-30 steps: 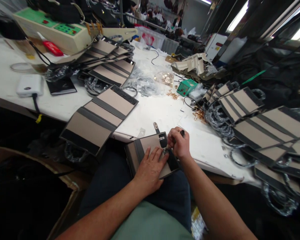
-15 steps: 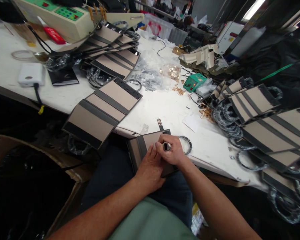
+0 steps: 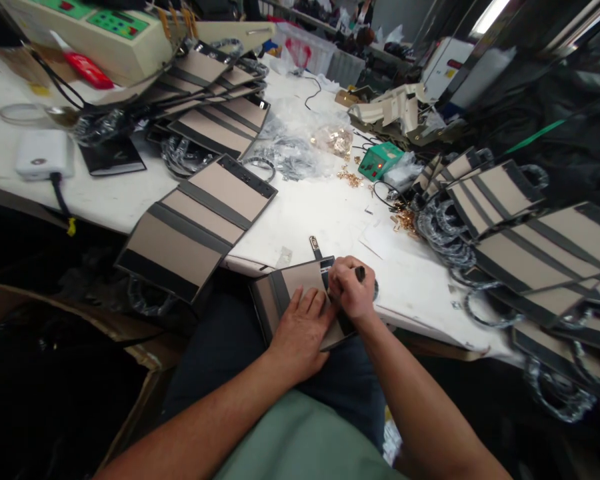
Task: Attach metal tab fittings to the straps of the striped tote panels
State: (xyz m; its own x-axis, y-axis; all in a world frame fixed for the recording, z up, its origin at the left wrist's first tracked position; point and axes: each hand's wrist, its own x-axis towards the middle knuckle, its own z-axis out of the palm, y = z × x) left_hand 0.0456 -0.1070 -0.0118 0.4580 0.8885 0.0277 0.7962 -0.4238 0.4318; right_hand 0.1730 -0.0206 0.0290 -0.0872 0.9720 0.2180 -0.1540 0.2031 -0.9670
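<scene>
You're in a workshop: the panel (image 3: 300,277) at your lap has near twins in the stacked panels (image 3: 535,250), handles wrapped in plastic, along your white table (image 3: 310,210). Loose gold fittings (image 3: 350,177), a green box (image 3: 381,160), a machine (image 3: 145,57) with buttons and plastic bins (image 3: 310,52) show it too.

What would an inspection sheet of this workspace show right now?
Surface: white worktop, marked along its front edge.
Job's things: beige-and-black flat panel over the lap; black strap with gold-coloured metal fitting beyond its far edge.
Clutter: small gold-coloured metal pieces, crumpled clear plastic.
Hands: left hand spread on the panel; right hand gripping a dark-ended tool, its tip hidden.
Cables: black cable from white plastic box over the edge.
Surroundings: open brown cardboard box, lower left.
</scene>
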